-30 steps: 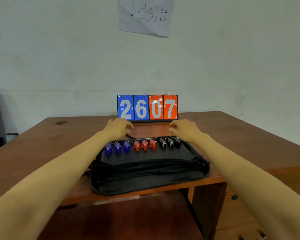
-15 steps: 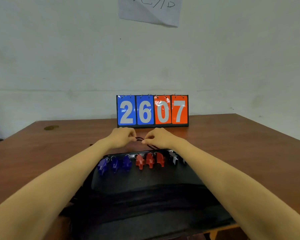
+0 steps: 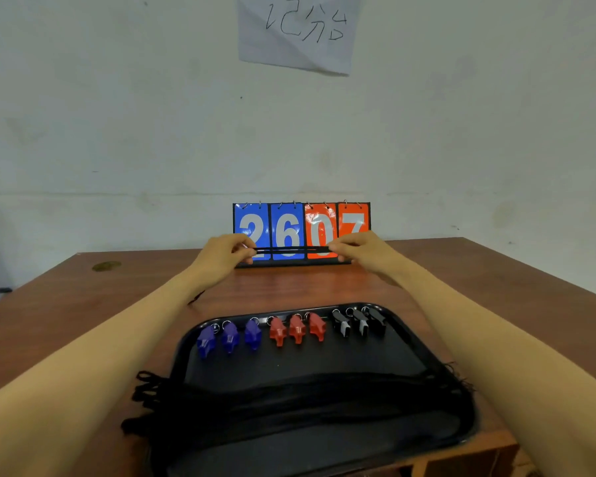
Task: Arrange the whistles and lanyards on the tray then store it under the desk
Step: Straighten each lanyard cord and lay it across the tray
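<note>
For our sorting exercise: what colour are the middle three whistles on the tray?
Red: the middle three whistles show best in the head view.

One head-worn wide-angle camera looks forward and slightly down along the wooden desk (image 3: 461,287) toward the white wall (image 3: 117,115). The black tray (image 3: 307,363) lies nearest, filling the bottom of the frame, and both forearms run in from the lower corners. The left hand (image 3: 221,253) and right hand (image 3: 362,251), pinching a lanyard (image 3: 289,250), sit mid-frame before the flip scoreboard (image 3: 286,228) at the desk's far edge.
</note>
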